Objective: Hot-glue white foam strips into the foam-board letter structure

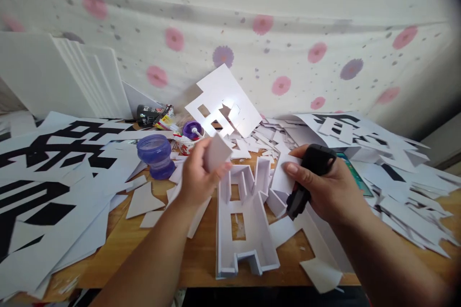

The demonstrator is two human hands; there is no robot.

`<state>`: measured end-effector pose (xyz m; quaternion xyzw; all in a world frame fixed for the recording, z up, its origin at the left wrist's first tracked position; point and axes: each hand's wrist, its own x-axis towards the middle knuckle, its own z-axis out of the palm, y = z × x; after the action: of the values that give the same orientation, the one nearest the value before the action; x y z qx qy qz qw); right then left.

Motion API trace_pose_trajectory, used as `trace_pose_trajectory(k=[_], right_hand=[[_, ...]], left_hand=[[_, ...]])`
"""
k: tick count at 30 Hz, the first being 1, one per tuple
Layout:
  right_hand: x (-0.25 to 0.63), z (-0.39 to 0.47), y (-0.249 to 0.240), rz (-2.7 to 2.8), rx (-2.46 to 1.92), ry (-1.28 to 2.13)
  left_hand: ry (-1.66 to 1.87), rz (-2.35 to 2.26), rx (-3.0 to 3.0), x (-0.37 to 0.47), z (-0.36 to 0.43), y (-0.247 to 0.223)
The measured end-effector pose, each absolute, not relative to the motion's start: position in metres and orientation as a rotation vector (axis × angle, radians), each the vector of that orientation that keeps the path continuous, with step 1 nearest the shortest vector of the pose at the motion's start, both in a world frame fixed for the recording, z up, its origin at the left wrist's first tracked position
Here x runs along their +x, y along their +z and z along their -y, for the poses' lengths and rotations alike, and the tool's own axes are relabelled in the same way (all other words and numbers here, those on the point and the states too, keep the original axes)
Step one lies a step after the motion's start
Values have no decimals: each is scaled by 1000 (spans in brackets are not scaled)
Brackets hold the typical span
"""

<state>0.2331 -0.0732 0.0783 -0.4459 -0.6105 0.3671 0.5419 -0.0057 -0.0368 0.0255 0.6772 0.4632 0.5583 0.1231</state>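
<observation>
My left hand pinches a small white foam-board piece between thumb and fingers, above the left side of a built shape. My right hand is wrapped round a chunky black hand tool; its exact kind is unclear. Below and between both hands lies a white open-topped foam-board form, with upright walls around a base that has rectangular openings. A white board piece shows by my right fingertips; whether they touch it, I cannot tell.
Black-printed sheets cover the left of the wooden table. A purple jar, a black can and a cut-out board stand behind. White offcuts are heaped right, near a green-screened device.
</observation>
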Motion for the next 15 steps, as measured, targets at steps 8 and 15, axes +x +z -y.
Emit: trace_pose_trajectory(k=[8,15], right_hand=[[246,68,93,1805,-1365,449],[219,77,83,2437,-1256,330]], left_hand=[[1081,-1955,2196,-53,-2,32],[1036,-969,2222,9,38,23]])
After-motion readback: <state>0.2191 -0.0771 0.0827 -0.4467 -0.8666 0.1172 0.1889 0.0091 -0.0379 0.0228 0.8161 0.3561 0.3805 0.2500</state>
